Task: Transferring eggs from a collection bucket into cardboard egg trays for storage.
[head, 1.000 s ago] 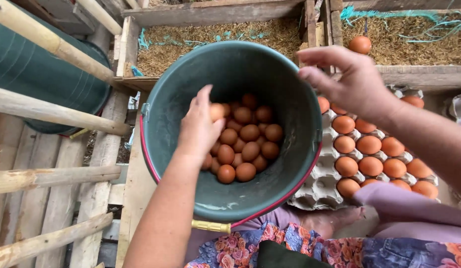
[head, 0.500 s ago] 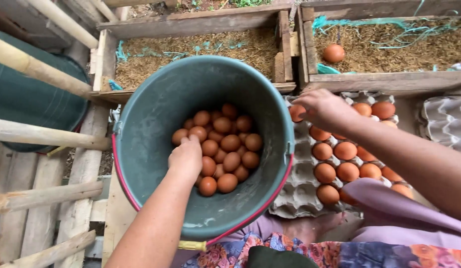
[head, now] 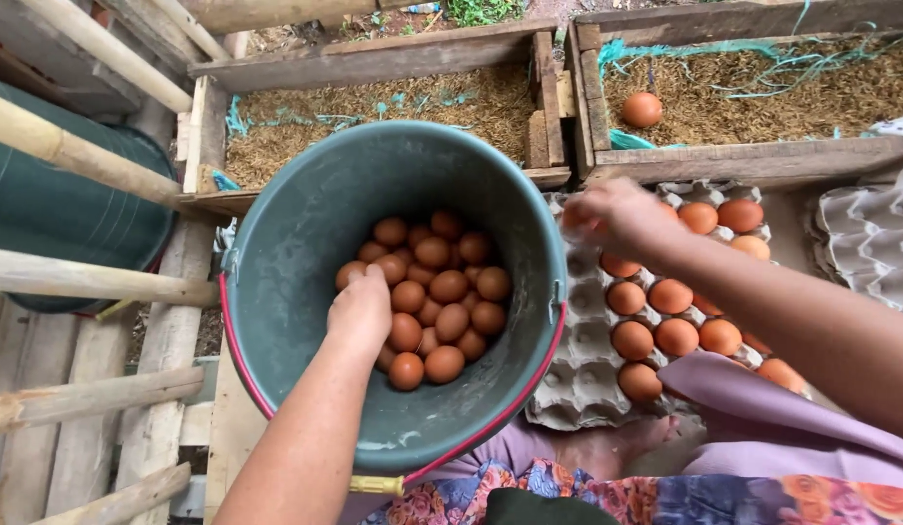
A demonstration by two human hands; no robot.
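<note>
A grey-green bucket [head: 306, 224] with a red handle stands in front of me, holding a pile of brown eggs [head: 442, 292]. My left hand [head: 359, 309] reaches down into it, fingers curled over eggs at the left side of the pile. My right hand [head: 617, 216] is blurred, just right of the bucket's rim and above the grey cardboard egg tray [head: 583, 374]. An orange-brown egg [head: 571, 219] shows at its fingertips. Several eggs [head: 675, 335] fill the tray's right half; the cups nearest the bucket are bare.
Two wooden nest boxes with straw sit behind: the left one [head: 374, 102] and the right one [head: 763, 92], which has a single egg [head: 642, 109]. Bamboo poles [head: 82, 156] and a dark green drum [head: 63, 219] stand at left. Bare egg trays [head: 874, 243] are stacked at right.
My left hand has dropped from the top of the pile deeper into the eggs. My right hand has moved from the bucket's rim out over the tray, carrying an egg.
</note>
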